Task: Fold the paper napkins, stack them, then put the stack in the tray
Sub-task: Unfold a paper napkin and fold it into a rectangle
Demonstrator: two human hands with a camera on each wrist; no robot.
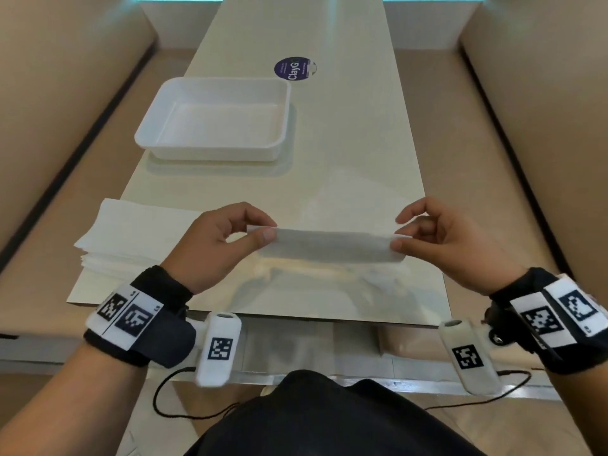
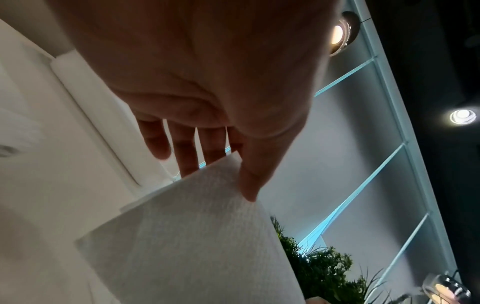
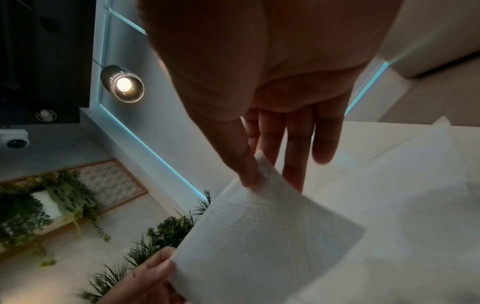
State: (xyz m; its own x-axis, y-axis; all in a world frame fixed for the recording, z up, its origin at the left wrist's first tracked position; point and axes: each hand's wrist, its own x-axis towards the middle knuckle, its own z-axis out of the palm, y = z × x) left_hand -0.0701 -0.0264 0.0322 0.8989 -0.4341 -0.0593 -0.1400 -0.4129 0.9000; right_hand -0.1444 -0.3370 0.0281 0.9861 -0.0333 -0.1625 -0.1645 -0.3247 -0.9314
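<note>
A white paper napkin (image 1: 332, 245) hangs stretched between my two hands above the near part of the table. My left hand (image 1: 263, 230) pinches its left end between thumb and forefinger, and my right hand (image 1: 399, 233) pinches its right end the same way. The left wrist view shows the napkin (image 2: 187, 236) held under the thumb of the left hand (image 2: 241, 164). In the right wrist view the napkin (image 3: 259, 236) is pinched by the right hand (image 3: 255, 166). A stack of unfolded white napkins (image 1: 131, 232) lies at the near left. The white tray (image 1: 210, 90) sits beyond it.
A round purple sticker (image 1: 294, 68) lies on the pale table (image 1: 345, 159) behind the tray. Beige padded benches run along both sides of the table. The table's near edge (image 1: 296, 315) is just below my wrists.
</note>
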